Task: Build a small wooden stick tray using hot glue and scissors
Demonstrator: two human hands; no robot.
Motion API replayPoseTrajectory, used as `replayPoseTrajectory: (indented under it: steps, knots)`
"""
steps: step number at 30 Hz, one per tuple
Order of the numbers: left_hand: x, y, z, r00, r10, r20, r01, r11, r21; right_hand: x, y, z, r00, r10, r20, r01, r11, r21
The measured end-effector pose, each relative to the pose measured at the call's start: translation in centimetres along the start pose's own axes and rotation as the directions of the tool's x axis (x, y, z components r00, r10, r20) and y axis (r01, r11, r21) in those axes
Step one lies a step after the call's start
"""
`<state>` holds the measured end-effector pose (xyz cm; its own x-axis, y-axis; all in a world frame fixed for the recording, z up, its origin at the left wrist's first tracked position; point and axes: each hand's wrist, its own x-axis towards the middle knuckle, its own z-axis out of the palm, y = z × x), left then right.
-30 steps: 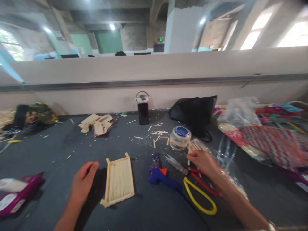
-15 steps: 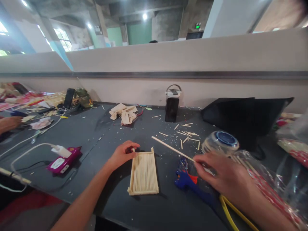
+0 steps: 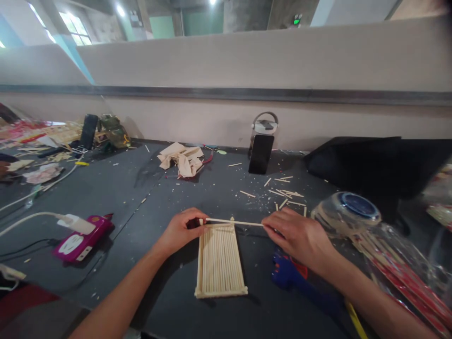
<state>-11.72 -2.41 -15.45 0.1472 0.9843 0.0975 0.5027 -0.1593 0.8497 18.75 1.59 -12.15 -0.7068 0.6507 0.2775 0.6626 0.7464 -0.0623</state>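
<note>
Slatted panel [image 3: 221, 261]: pale, rectangular | right hand [image 3: 300, 235]: pinching stick [image 3: 249, 223] | left hand [image 3: 180, 231]: grip unclear

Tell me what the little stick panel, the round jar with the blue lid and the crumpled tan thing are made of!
Stick panel: probably wood, pale and dull, since thin plain sticks lie side by side.
Round jar: clear plastic or glass, smooth and shiny; it's see-through, but I can't tell which.
Crumpled tan thing: likely paper, without shine, because it holds sharp creases.

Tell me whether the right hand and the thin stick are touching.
Touching. The head view shows the right hand pinching the thin stick near one end.
</note>
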Motion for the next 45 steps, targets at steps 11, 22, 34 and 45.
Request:
replayPoseTrajectory:
  steps: [11, 22, 34, 45]
  knots:
    - [0.1, -0.5, 0.1, 0.999, 0.037, -0.021, -0.037, 0.999, -0.011, 0.8, -0.4, 0.4, 1.0, -0.011, 0.003, 0.011, 1.0, -0.018]
    - [0.0, 0.0, 0.3, 0.997, 0.052, -0.049, -0.05, 0.998, 0.049, 1.1, -0.4, 0.8, 1.0, -0.004, 0.01, 0.004, 1.0, -0.013]
    - [0.1, 3.1, 1.6, 0.966, 0.253, -0.047, -0.192, 0.829, 0.526, 1.0, 0.2, 1.2, 0.999, -0.029, -0.025, 0.028, 1.0, -0.011]
    - [1.5, 4.0, 2.2, 0.992, 0.114, 0.061, -0.129, 0.86, 0.493, 1.0, -0.1, 1.2, 1.0, -0.009, -0.028, 0.01, 1.0, 0.013]
